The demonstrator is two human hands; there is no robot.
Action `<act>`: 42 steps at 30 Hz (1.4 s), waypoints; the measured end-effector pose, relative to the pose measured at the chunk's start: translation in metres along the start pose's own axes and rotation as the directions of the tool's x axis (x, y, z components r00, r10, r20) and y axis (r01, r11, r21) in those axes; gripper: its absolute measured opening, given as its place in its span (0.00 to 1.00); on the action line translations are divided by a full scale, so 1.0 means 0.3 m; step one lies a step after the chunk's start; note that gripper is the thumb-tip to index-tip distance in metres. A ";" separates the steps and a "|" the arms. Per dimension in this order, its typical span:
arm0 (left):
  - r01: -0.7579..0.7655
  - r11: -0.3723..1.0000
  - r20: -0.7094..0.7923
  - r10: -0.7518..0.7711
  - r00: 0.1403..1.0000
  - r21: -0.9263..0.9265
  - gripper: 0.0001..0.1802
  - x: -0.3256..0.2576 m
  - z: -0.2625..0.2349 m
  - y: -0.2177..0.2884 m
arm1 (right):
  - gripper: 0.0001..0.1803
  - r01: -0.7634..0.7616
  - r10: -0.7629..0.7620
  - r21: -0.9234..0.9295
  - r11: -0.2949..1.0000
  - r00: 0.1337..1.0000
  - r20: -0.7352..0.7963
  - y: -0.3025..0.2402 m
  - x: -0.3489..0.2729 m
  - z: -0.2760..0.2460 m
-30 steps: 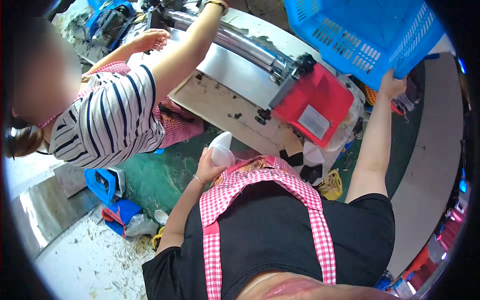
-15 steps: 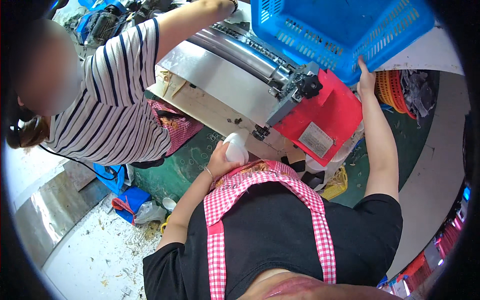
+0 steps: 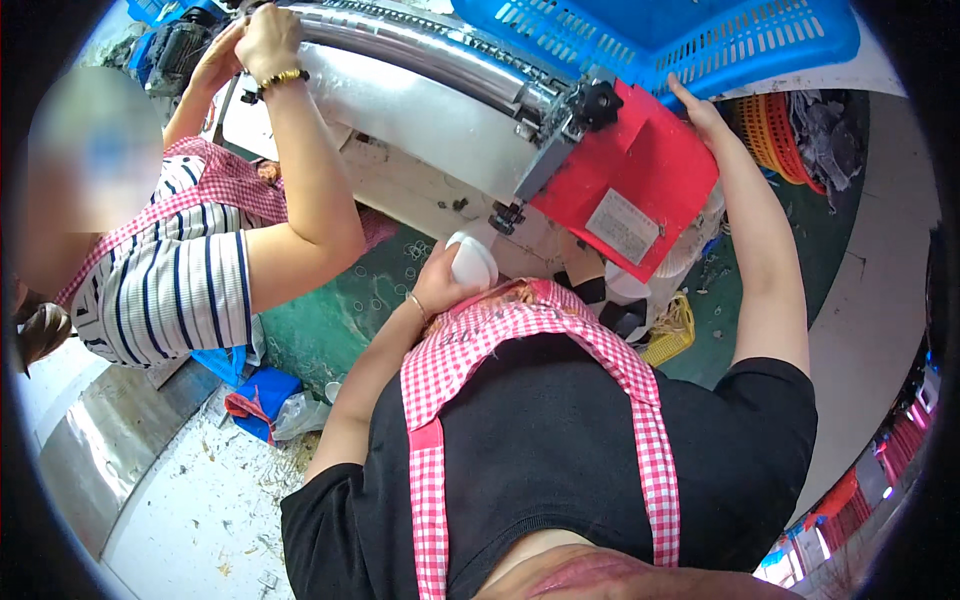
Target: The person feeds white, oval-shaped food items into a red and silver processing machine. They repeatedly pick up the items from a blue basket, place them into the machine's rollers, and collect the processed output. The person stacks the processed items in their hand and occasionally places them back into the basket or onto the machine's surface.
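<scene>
My left hand (image 3: pixel 446 282) is closed round a smooth white rounded piece (image 3: pixel 474 262), just in front of my checked apron. Its exact kind is unclear. My right arm stretches out to the far right, where my right hand (image 3: pixel 704 122) grips the near edge of a blue slotted plastic basket (image 3: pixel 740 62). A thumb shows against the basket wall; the other fingers are largely hidden. Close beside that hand is the red end panel (image 3: pixel 625 180) of a roller machine, which has a steel roller (image 3: pixel 430 57) and a black knob (image 3: pixel 597 103).
At the left a co-worker in a striped shirt (image 3: pixel 195 300) has both hands at the machine's far left end. Orange baskets (image 3: pixel 768 138) with dark scraps stand at the right. A yellow basket (image 3: pixel 672 335) sits below the red panel. A blue bag (image 3: pixel 268 395) lies lower left.
The whole view has shifted, so the machine and basket appear higher and further left. The co-worker has turned and brought both hands together at the machine's left end. My hands keep their holds.
</scene>
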State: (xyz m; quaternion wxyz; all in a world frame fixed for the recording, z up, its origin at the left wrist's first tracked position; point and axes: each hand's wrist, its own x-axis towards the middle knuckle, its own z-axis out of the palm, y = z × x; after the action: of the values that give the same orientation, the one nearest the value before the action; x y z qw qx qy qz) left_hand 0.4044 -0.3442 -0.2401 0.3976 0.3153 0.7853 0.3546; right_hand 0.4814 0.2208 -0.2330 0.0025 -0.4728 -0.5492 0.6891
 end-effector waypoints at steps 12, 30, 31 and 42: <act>0.158 0.847 0.159 -0.089 0.983 -0.508 0.38 0.065 -0.068 -0.111 | 0.11 0.773 -0.858 -0.392 0.499 0.378 -0.348 0.013 -0.671 0.184; 0.572 0.570 0.676 -0.040 0.736 -0.589 0.21 0.110 -0.106 -0.059 | 0.29 -0.052 0.011 0.758 0.650 0.998 0.058 0.813 -0.839 1.123; 0.571 0.570 0.672 -0.043 0.739 -0.591 0.21 0.122 -0.108 -0.058 | 0.29 -0.051 0.026 0.761 0.647 0.999 0.045 0.825 -0.819 1.122; 0.647 0.602 0.698 -0.196 0.688 -0.468 0.17 0.327 0.099 -0.049 | 0.34 0.109 -0.149 -0.140 0.984 0.938 -0.314 0.897 -0.686 0.917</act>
State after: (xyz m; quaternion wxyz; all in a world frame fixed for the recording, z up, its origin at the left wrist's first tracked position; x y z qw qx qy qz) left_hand 0.3789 -0.2668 -0.3042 0.7795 0.0300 0.4873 0.3925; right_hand 0.5540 -0.2011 -0.3174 0.1093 -0.5415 -0.6117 0.5662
